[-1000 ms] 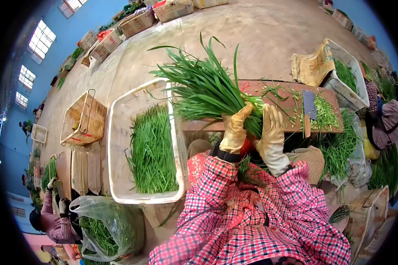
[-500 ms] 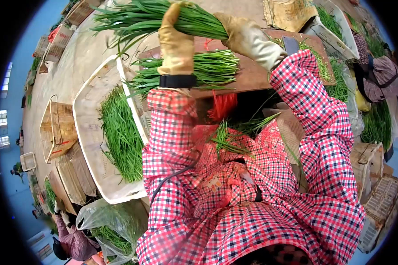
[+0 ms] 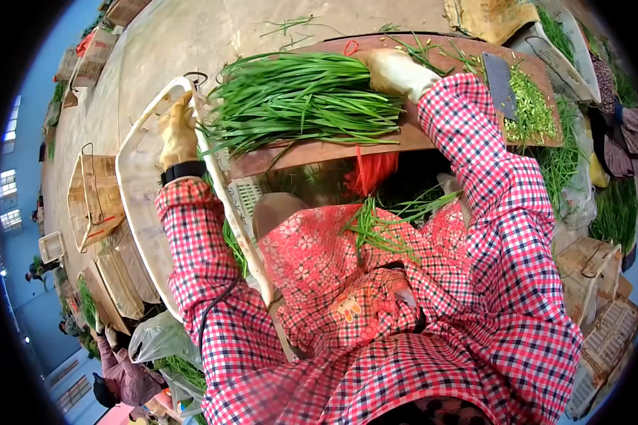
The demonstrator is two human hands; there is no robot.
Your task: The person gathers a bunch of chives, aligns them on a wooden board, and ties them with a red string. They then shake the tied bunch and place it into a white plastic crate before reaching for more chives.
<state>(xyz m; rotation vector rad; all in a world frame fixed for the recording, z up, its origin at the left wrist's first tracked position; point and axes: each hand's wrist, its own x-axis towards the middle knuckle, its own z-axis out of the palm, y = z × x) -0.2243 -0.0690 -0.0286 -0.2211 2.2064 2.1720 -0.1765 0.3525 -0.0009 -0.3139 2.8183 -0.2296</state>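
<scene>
My left hand [image 3: 179,134], in a tan work glove, is at the far end of a white plastic crate [image 3: 223,188]. Its fingers point away from me, and I see nothing held in them. On the brown board [image 3: 269,161] lies a thick bunch of green garlic chives [image 3: 305,95], leaf tips to the left. My gloved right hand [image 3: 393,73] is closed around the cut-end side of the upper part of this pile. The fingertips are partly hidden. My left sleeve covers much of the crate's inside, where some green leaves show.
A dark flat blade [image 3: 500,85] stands beside chopped pale trimmings [image 3: 530,106] on the board's right. Red ties [image 3: 371,170] hang below the front edge. Loose leaves [image 3: 379,230] lie on my lap. Another person [image 3: 124,372] is at lower left, with a plastic bag [image 3: 164,336] nearby.
The raised bunch has come down onto the board beside the other chives. My left hand has let go of it and moved left to the crate. The right hand has lowered with the bunch.
</scene>
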